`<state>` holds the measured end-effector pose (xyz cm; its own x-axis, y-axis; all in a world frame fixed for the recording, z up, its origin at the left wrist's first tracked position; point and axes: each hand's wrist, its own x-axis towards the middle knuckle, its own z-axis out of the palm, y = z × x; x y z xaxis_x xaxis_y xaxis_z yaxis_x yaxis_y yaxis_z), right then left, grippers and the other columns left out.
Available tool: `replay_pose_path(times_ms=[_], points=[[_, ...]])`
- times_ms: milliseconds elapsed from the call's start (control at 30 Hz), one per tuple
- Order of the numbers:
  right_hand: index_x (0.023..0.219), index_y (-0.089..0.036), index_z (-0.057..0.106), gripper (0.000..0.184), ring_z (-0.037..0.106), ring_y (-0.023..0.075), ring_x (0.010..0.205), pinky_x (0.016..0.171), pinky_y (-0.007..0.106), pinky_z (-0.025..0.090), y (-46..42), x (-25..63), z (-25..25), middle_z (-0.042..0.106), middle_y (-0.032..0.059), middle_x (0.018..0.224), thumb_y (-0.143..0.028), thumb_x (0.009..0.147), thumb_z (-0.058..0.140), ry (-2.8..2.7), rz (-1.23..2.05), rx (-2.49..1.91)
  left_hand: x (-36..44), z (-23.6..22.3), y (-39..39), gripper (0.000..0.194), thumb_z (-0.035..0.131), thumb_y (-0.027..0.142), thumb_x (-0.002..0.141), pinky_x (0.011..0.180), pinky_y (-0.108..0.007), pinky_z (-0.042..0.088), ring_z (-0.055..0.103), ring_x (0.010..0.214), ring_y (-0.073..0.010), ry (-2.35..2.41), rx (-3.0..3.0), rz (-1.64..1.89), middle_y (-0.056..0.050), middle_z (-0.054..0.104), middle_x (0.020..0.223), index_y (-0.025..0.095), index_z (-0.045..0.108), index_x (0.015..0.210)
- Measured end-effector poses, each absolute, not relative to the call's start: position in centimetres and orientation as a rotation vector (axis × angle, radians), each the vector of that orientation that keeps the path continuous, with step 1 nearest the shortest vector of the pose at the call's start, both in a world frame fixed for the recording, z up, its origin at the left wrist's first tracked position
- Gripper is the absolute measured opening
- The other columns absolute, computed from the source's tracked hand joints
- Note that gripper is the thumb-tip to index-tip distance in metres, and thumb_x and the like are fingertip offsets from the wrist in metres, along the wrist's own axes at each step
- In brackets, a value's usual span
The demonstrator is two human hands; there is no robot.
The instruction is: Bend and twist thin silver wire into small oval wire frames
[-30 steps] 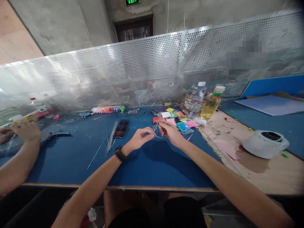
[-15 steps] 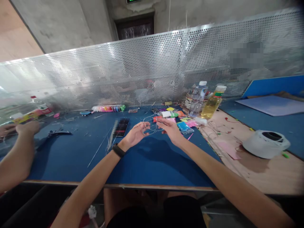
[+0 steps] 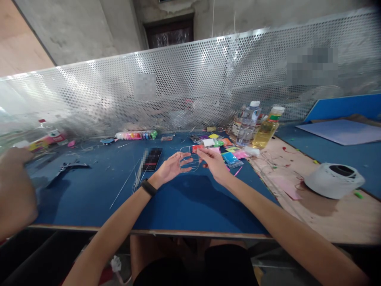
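A thin, pale wire frame (image 3: 190, 171), bent into loops, hangs between my two hands above the blue tabletop. My left hand (image 3: 170, 169), with a black band on its wrist, pinches its left side between thumb and forefinger, while the other fingers stretch behind the wire. On the opposite side my right hand (image 3: 212, 161) grips the wire at the fingertips. Where the wire ends run is too fine to make out. Just left of my left hand lies a phone (image 3: 153, 159), with several loose straight wires (image 3: 137, 174) beside it.
Colourful packets (image 3: 232, 159) lie behind my right hand. Two bottles, one clear (image 3: 246, 125) and one yellow (image 3: 266, 129), stand at the back right. A white, hollow object (image 3: 331, 180) sits further right. Another person's arm (image 3: 18, 186) reaches in at the left. A perforated metal screen (image 3: 113, 99) bounds the back.
The wire frame has turned between my hands, its loops now facing me more openly. My left fingers have spread behind it. The other person's arm has shifted left and nearer.
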<state>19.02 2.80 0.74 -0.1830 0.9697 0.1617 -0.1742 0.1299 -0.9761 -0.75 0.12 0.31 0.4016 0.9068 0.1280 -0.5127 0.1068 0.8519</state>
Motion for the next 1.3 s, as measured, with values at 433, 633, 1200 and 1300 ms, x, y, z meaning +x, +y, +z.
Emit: replay_pose_path(times_ms=[433, 633, 1200, 1300], points=[[0.097, -0.022, 0.076, 0.037, 0.053, 0.0152, 0.047, 0.049, 0.030, 0.039, 2.7, 18.8, -0.3, 0.064, 0.0006, 0.058, -0.052, 0.075, 0.071, -1.391, 1.045, -0.918, -0.8, 0.3, 0.2, 0.021, 0.066, 0.038, 0.085, 0.084, -0.037, 0.053, 0.061, 0.111, -0.0236, 0.570, 1.026, 1.190, -0.007, 0.059, 0.129, 0.019, 0.058, 0.091], [0.100, -0.021, 0.078, 0.039, 0.057, 0.0209, 0.047, 0.057, 0.035, 0.044, 1.6, 18.8, -0.2, 0.060, 0.0015, 0.047, -0.052, 0.082, 0.062, -1.455, 0.782, -1.027, 0.0, 0.4, 0.1, 0.033, 0.070, 0.042, 0.080, 0.076, -0.035, 0.057, 0.065, 0.101, -0.0200, 0.724, 1.104, 1.350, -0.004, 0.065, 0.111, 0.023, 0.050, 0.099], [0.097, -0.019, 0.078, 0.034, 0.065, 0.0230, 0.065, 0.067, 0.036, 0.048, 2.1, 18.9, -0.5, 0.073, 0.0066, 0.074, -0.045, 0.086, 0.059, -1.490, 0.510, -1.102, 1.0, -0.6, 0.0, 0.034, 0.065, 0.046, 0.083, 0.073, -0.036, 0.059, 0.069, 0.088, -0.0229, 1.252, 1.459, 1.682, -0.009, 0.072, 0.103, 0.019, 0.074, 0.102], [0.101, -0.019, 0.077, 0.038, 0.068, 0.0238, 0.074, 0.074, 0.038, 0.051, 2.5, 19.0, -0.7, 0.076, 0.0078, 0.086, -0.049, 0.087, 0.056, -1.488, 0.461, -1.102, 1.2, -0.9, -0.1, 0.036, 0.060, 0.043, 0.087, 0.084, -0.039, 0.058, 0.069, 0.095, -0.0228, 1.192, 1.573, 1.696, -0.009, 0.071, 0.112, 0.020, 0.071, 0.113]])
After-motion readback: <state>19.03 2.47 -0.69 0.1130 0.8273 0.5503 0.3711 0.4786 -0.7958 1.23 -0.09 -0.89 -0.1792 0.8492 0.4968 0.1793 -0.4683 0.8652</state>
